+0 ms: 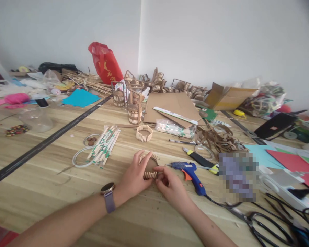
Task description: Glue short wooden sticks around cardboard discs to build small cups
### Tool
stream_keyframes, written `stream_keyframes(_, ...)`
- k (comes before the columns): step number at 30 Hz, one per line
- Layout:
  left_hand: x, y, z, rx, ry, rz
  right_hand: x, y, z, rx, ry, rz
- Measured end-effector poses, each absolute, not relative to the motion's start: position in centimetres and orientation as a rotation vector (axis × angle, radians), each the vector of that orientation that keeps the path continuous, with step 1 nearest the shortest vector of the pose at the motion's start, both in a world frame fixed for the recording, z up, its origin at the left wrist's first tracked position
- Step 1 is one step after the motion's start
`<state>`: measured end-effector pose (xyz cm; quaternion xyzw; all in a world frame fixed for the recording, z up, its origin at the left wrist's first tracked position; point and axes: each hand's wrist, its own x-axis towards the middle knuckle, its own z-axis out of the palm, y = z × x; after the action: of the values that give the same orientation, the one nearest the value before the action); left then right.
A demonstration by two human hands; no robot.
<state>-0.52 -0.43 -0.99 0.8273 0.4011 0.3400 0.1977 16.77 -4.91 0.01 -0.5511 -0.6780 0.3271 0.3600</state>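
My left hand [136, 175] curls around a small round tray [151, 164] with a brown cardboard base and a rim of short upright wooden stick pieces. The fingers reach over its far left side, and the thumb lies at the near edge. My right hand [167, 181] has its fingers pinched together at the tray's near right rim; whatever is between the fingertips is hidden. Just to the right lies a blue hot glue gun [189, 171], its nozzle pointing left towards the tray. A second, similar stick-rimmed ring [144, 133] sits farther back on the table.
Left are packs of chopsticks [104, 145] and a roll of clear tape [82, 157]. Right are a utility knife [199, 160], scissors [265, 223], a power strip [288, 188] and brown strips [216, 137]. Behind stand small tiered baskets [135, 111] and cardboard sheets [172, 104].
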Motion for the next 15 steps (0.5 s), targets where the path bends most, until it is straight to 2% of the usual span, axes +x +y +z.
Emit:
stream_keyframes(4, -0.5, -0.4, -1.1, 2.294, 1.127, 0.936, 16.7, -5.3, -0.7, -1.375, -1.682, 0.798)
stream_keyframes(9, -0.6, -0.5, -1.0, 2.240, 1.128, 0.907, 16.7, -5.6, -0.8, -1.323, -1.716, 0.578)
stream_keyframes(13, -1.9, 0.1, 0.9, 2.318, 1.044, 0.909, 17.2, -5.9, -0.1, -1.242, -1.760, 0.318)
stream_keyframes(15, -3.3, 1.1, 2.6, 2.367, 1.148, 0.921, 17.5, -6.0, 0.1, -1.205, -1.790, 0.249)
